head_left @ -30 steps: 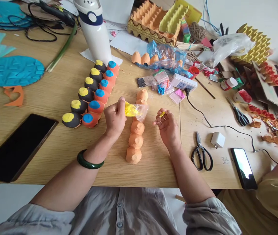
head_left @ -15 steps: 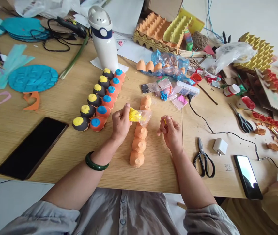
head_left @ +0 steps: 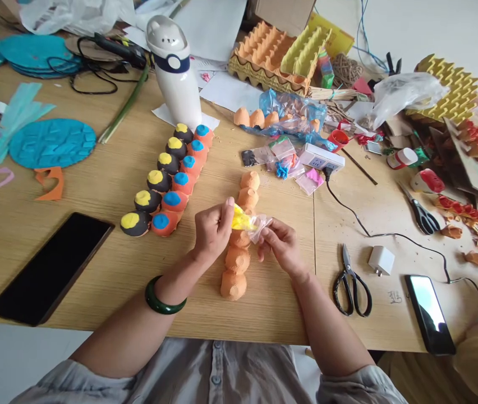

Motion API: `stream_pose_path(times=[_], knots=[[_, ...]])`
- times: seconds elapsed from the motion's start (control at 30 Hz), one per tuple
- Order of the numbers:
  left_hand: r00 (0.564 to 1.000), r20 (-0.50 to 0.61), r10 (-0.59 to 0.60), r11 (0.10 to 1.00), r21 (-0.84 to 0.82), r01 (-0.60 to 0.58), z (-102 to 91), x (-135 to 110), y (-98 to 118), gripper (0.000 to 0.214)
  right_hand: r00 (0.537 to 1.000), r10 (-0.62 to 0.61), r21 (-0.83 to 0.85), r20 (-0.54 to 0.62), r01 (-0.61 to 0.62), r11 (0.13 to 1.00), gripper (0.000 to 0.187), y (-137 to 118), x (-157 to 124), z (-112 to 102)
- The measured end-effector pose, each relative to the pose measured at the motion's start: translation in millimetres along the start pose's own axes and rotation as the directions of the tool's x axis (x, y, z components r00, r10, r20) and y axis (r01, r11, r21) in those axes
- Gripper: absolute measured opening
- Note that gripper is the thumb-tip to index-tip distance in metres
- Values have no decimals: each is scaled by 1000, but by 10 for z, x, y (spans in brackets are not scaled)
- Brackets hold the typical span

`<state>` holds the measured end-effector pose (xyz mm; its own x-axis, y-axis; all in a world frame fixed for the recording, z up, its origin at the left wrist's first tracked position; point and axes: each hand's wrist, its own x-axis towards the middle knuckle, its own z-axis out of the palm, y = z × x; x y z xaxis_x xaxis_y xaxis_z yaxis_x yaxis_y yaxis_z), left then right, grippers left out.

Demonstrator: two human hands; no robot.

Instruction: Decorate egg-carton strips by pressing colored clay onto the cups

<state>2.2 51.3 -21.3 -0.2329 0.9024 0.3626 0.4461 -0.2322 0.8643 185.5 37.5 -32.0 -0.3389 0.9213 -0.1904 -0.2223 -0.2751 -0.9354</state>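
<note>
Above the row of orange egg cups [head_left: 238, 261], a clear bag [head_left: 259, 225] with yellow clay [head_left: 239, 217] inside lies crosswise, its clear end pointing right, the left hand [head_left: 214, 231] gripping the filled end, the right hand [head_left: 281, 246] pinching the other.

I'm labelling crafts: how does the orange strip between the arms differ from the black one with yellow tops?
The orange strip is plain; the black strip is topped with yellow. The clear bag partly hides the orange strip, while the black strip is unobstructed. The orange strip lies apart, whereas the black strip lies beside the red strip. Both are rows of cups.
</note>
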Motion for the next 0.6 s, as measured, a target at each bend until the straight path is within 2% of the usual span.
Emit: stream_pose_path(times=[0.13, 0.3, 0.4, 0.6], knots=[[992, 61, 114, 988, 94, -119, -32, -61, 26, 57, 999, -13, -71, -37, 11, 997, 43, 41, -27, -30], [993, 88, 74, 991, 105, -83, -55, -69, 8, 52, 996, -34, -97, -85, 25, 995, 40, 59, -57, -63], [987, 154, 49, 995, 74, -61, -63, -53, 22, 54, 985, -50, -128, -165, 29, 991, 42, 52, -56, -71], [986, 154, 63, 996, 53, -72, -60, -77, 58, 58, 998, -16, -92, -62, 10, 996, 47, 8, 2, -88]])
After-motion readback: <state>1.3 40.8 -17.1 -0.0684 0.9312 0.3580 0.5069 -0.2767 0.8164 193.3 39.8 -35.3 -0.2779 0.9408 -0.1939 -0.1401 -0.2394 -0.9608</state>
